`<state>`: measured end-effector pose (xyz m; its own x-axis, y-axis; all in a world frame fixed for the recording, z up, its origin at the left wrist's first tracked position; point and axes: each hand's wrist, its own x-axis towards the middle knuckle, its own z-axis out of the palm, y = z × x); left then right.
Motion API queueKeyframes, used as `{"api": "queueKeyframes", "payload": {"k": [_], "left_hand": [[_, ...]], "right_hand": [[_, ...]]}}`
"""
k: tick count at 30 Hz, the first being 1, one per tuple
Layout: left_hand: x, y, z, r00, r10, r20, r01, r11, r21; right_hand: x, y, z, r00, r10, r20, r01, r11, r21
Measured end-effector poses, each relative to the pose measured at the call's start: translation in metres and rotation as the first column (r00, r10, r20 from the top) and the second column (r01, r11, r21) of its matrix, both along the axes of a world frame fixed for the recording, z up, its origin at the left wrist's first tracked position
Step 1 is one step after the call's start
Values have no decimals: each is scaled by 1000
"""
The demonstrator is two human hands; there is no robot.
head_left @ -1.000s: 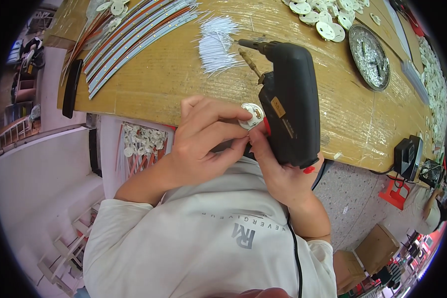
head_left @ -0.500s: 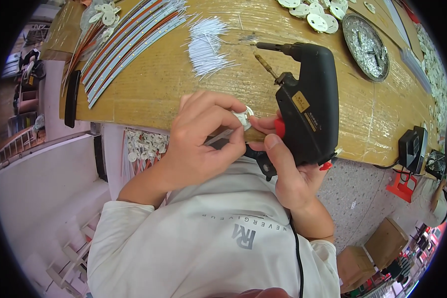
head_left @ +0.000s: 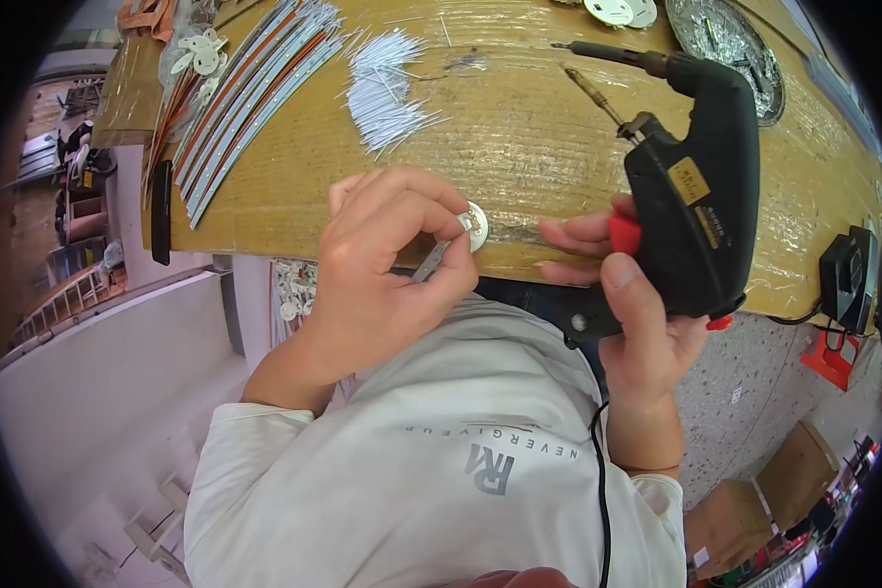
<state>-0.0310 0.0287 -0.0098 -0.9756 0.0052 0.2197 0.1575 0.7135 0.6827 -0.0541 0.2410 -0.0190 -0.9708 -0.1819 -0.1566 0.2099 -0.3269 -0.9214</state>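
I see a worn wooden tabletop (head_left: 519,147) | long light strips (head_left: 255,93) fanned at its left end | loose heap of thin white wires (head_left: 387,83) mid-top | small white round discs (head_left: 198,57) far left | round metal dish (head_left: 725,44) at right | black adapter (head_left: 846,276) near right edge

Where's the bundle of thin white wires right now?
In the head view, the white wires lie loose on the wooden bench, upper centre-left, between the long strips and the black soldering gun, beyond the left hand.
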Motion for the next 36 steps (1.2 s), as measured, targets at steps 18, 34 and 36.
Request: {"api": "queueKeyframes", "payload": {"k": [18, 34, 36], "left_hand": [[-27, 1, 28, 975, -193, 110, 217, 934, -285], [-43, -2, 43, 921, -271, 278, 353, 882, -310], [-45, -3, 44, 904, -263, 337, 365, 885, -290]], "right_hand": [[-5, 17, -16, 986, 136, -98, -142, 988, -58], [-8, 21, -19, 974, 177, -143, -187, 981, -60], [-7, 21, -19, 977, 173, -126, -183, 980, -73]]}}
